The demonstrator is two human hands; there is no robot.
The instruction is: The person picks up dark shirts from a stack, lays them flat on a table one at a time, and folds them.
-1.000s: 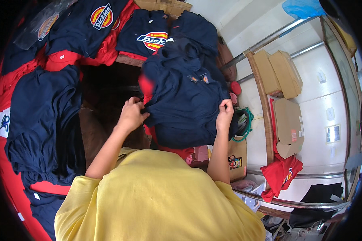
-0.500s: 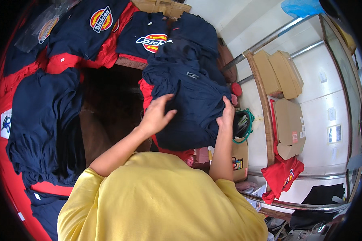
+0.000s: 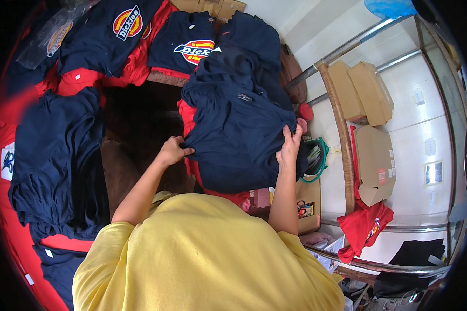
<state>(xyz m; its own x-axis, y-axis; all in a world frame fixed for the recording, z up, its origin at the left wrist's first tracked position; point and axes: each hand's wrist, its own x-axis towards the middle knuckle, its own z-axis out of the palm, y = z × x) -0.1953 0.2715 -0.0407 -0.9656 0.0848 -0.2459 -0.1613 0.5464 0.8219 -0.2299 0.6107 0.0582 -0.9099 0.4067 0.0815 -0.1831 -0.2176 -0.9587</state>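
Note:
A dark navy T-shirt point(image 3: 233, 127) lies spread in front of me over a pile of navy and red cloth. At its left edge my left hand point(image 3: 173, 151) pinches the fabric between thumb and fingers. My right hand point(image 3: 289, 144) grips the opposite edge, thumb up, with the cloth drawn between the two hands. A small pale label or print shows near the shirt's upper middle. Red fabric point(image 3: 188, 120) peeks out along the left side of the pile. Beyond it lies another navy shirt with a round red and yellow print point(image 3: 194, 51).
More navy garments point(image 3: 62, 155) are stacked on red cloth at the left. A dark gap point(image 3: 145, 109) separates them from the pile. To the right stand a green-rimmed basket point(image 3: 324, 160), a metal-tube rack point(image 3: 347, 49) and cardboard boxes point(image 3: 374, 160). A red shirt point(image 3: 366, 228) hangs on the rack.
My left hand has moved left and down from over the shirt to its left edge and closed on the fabric. The shirt looks pulled flatter. My right hand stays at the right edge.

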